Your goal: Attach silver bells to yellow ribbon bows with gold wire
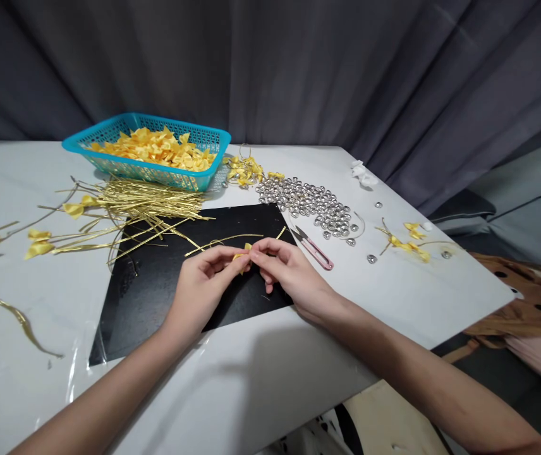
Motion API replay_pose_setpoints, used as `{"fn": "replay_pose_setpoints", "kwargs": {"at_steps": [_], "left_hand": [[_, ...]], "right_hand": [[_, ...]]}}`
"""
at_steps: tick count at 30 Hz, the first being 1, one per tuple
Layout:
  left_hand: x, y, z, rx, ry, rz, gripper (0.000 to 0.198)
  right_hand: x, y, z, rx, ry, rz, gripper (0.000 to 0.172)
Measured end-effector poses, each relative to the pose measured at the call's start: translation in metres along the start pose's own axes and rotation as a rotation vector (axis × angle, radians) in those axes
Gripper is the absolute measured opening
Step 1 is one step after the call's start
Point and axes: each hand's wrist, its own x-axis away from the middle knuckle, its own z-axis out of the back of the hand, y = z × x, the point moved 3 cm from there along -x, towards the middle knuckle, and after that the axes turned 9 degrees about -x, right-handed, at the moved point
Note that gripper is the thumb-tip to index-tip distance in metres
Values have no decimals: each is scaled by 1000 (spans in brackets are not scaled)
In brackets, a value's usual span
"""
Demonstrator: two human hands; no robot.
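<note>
Over the black mat (157, 316), my left hand (208, 272) and my right hand (292, 272) meet fingertip to fingertip. Pinched between them is a small yellow ribbon bow (248, 248), mostly covered by the fingers. Both hands are closed on it. A gold twist tie (225, 239) shows just behind the left fingers; whether it joins the bow I cannot tell. To the right of my right hand lie pink-handled thread snips (315, 249), blades pointing away to the left.
A blue basket (213, 167) of yellow bows stands at the back left. Before it lies a heap of gold twist ties (147, 199). Silver heart-shaped beads (308, 199) are spread right of the mat. Finished-looking bow pieces (410, 243) lie near the white table's (394, 303) right edge.
</note>
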Motion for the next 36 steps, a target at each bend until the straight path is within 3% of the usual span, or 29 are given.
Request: {"fn": "replay_pose_setpoints", "kwargs": {"at_steps": [4, 9, 14, 22, 27, 30, 36], "left_hand": [[0, -2, 0, 31, -3, 7, 14], [0, -2, 1, 48, 25, 29, 16], [-1, -4, 2, 59, 56, 46, 18], [0, -5, 2, 63, 64, 24, 15], [0, -5, 2, 46, 72, 38, 16], [0, -4, 3, 29, 78, 27, 16], [0, -4, 2, 24, 30, 44, 19]], "right_hand": [[-1, -1, 0, 33, -31, 34, 18], [-1, -1, 3, 92, 41, 64, 40], [2, 5, 0, 247, 6, 4, 25], [2, 8, -2, 256, 10, 56, 24], [10, -7, -1, 496, 189, 381, 21], [12, -14, -7, 640, 119, 514, 11], [9, -15, -7, 672, 35, 546, 7]]}}
